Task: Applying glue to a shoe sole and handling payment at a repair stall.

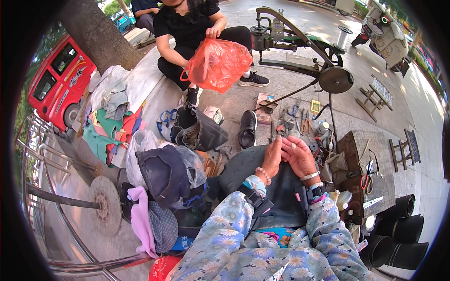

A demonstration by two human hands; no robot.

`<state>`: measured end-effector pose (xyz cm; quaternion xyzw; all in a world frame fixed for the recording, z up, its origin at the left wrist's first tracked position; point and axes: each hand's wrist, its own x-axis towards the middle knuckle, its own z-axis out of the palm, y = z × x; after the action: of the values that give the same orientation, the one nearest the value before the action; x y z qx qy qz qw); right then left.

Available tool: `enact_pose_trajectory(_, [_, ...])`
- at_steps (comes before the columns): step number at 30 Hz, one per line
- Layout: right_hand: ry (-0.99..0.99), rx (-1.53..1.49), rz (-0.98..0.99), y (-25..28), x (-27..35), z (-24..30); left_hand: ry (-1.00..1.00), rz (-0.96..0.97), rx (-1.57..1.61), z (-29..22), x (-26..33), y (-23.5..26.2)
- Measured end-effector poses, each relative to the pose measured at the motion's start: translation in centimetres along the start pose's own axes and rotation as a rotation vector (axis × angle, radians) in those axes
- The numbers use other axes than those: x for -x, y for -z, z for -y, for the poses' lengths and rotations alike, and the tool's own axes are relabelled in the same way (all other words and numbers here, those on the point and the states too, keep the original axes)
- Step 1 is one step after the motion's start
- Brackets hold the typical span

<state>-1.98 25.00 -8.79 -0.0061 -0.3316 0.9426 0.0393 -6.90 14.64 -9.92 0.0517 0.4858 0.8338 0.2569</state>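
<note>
A dark apron (287,194) lies over the lap, at 6 o'clock from the left hand (271,160) and the right hand (301,158). The fingers of both are half curled and close together, the right palm showing; whether they pinch anything small I cannot tell. A black shoe (247,129) sits near at 10 o'clock, pliers (306,124) lie at 1, and scissors (364,181) rest on a wooden worktop (382,199) at 3. Farther off, a sewing machine (300,40) stands towards 12, and a person (187,28) holds a red plastic bag (218,65) at 11.
</note>
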Motion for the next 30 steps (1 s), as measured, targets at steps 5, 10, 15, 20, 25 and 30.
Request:
enact_pose_trajectory(5, [-0.003, 0.016, -0.006, 0.20, 0.01, -0.08, -0.015, 0.005, 0.001, 0.26, -0.07, 0.17])
enact_pose_trajectory(10, [-0.005, 0.018, 0.006, 0.32, 0.03, 0.09, -0.024, 0.062, -0.025, -0.22, 0.22, 0.03])
enact_pose_trajectory(15, [0.011, 0.020, 0.023, -0.01, -0.10, -0.02, 0.007, 0.040, -0.014, 0.01, -0.14, 0.24])
enact_pose_trajectory(20, [0.002, 0.016, 0.016, 0.06, -0.09, 0.09, 0.035, 0.052, -0.016, -0.07, -0.23, 0.39])
enact_pose_trajectory(25, [-0.010, -0.039, 0.011, -0.14, -0.08, 0.22, 0.057, 0.038, -0.007, -0.39, -0.09, 0.09])
enact_pose_trajectory(30, [-0.017, -0.045, 0.026, -0.48, 0.00, 0.40, 0.058, 0.031, -0.018, -0.41, -0.13, 0.13])
